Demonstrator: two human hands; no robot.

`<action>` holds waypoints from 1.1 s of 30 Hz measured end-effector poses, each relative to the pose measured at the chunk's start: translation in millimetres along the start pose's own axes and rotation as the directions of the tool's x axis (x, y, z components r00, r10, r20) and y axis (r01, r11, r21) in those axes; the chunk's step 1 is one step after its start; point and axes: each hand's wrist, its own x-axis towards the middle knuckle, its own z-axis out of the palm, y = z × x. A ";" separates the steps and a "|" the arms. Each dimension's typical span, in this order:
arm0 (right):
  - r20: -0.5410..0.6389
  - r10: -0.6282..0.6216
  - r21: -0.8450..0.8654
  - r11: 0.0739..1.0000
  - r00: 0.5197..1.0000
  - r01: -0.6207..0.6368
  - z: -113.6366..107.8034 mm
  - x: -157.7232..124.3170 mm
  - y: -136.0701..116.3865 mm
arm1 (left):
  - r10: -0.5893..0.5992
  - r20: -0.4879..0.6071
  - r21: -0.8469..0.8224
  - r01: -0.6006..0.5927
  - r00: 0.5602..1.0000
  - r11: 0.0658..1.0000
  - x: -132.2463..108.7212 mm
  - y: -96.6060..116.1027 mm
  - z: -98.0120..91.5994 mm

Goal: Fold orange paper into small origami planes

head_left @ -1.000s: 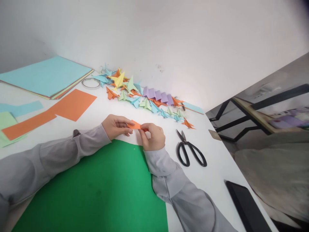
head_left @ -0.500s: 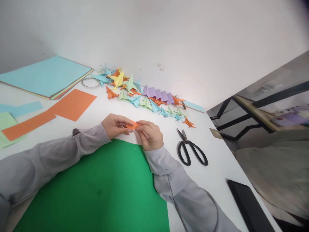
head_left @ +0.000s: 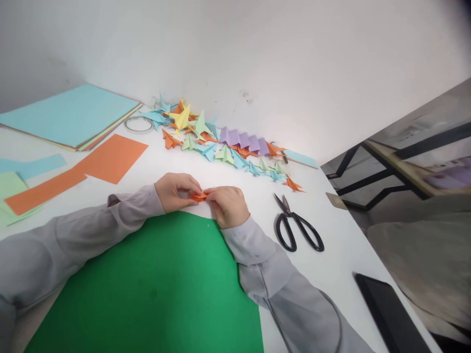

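Observation:
A small folded piece of orange paper (head_left: 199, 197) is pinched between my two hands, above the far edge of a green sheet (head_left: 158, 284). My left hand (head_left: 176, 192) grips its left side between thumb and fingers. From the right, my right hand (head_left: 228, 205) holds the other end, its fingertips partly hidden behind the back of the hand. The paper's inner folds are too small to make out.
Folded paper figures (head_left: 200, 126) lie along the wall, with purple pleated paper (head_left: 243, 140) among them. Scissors (head_left: 289, 220) and a black phone-like slab (head_left: 390, 314) lie right. Orange offcuts (head_left: 114, 159), a tape roll (head_left: 139, 124) and stacked coloured sheets (head_left: 69, 117) lie left.
The orange paper has turned from showing a flat face to a narrower, edge-on shape, and my fingers have shifted around it. The view has swung slightly left.

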 end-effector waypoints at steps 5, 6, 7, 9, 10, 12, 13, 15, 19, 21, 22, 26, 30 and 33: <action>-0.013 -0.022 0.031 0.999 1.000 0.022 -4.4 0.9 -7.9 | 0.171 0.051 0.171 -0.177 0.984 0.969 -3.4 -12.0 0.4; -0.030 -0.022 0.040 0.999 0.999 0.023 -5.9 1.4 -10.9 | 0.200 0.040 0.177 -0.204 0.979 0.963 -4.0 -14.0 0.9; -0.045 -0.023 0.045 0.999 0.999 0.025 -7.1 2.1 -13.8 | 0.215 0.035 0.181 -0.218 0.976 0.959 -4.5 -15.1 1.3; -0.051 -0.015 0.049 0.999 0.999 0.017 -8.5 3.4 -18.3 | 0.204 0.066 0.187 -0.213 0.977 0.959 -5.1 -14.0 0.8; -0.041 -0.005 0.052 0.999 0.999 0.007 -8.4 3.9 -19.5 | 0.179 0.088 0.192 -0.193 0.980 0.962 -5.3 -12.1 0.0; -0.007 0.014 0.062 0.998 1.000 -0.014 -6.9 4.2 -20.0 | 0.137 0.123 0.205 -0.160 0.983 0.966 -5.8 -7.3 -2.4; 0.008 0.019 0.071 0.997 1.000 -0.020 -5.9 4.1 -19.4 | 0.128 0.131 0.209 -0.154 0.983 0.966 -6.0 -5.2 -3.7; 0.029 0.022 0.086 0.996 0.999 -0.024 -4.0 3.6 -17.8 | 0.137 0.135 0.212 -0.163 0.981 0.964 -6.2 -3.2 -6.1; 0.070 0.048 0.079 0.995 0.996 -0.053 -3.3 4.0 -16.3 | 0.199 0.235 0.217 -0.251 0.952 0.943 -5.1 -7.0 -10.2; 0.094 0.060 0.067 0.996 0.994 -0.067 -3.6 5.0 -16.7 | 0.229 0.283 0.223 -0.296 0.931 0.929 -4.2 -9.4 -11.8; 0.102 0.063 0.064 0.996 0.993 -0.070 -3.6 5.6 -17.0 | 0.239 0.293 0.225 -0.309 0.926 0.924 -3.8 -10.1 -12.4; 0.128 0.077 0.049 0.995 0.989 -0.083 -3.2 6.9 -17.9 | 0.260 0.295 0.213 -0.329 0.920 0.920 -3.6 -10.4 -13.4; 0.152 0.103 0.043 0.993 0.983 -0.111 -3.3 7.3 -18.9 | 0.253 0.315 0.243 -0.336 0.915 0.910 -4.5 -9.7 -12.5; 0.173 0.142 0.058 0.986 0.975 -0.154 -4.2 7.8 -19.8 | 0.235 0.331 0.282 -0.333 0.914 0.900 -5.1 -7.9 -10.6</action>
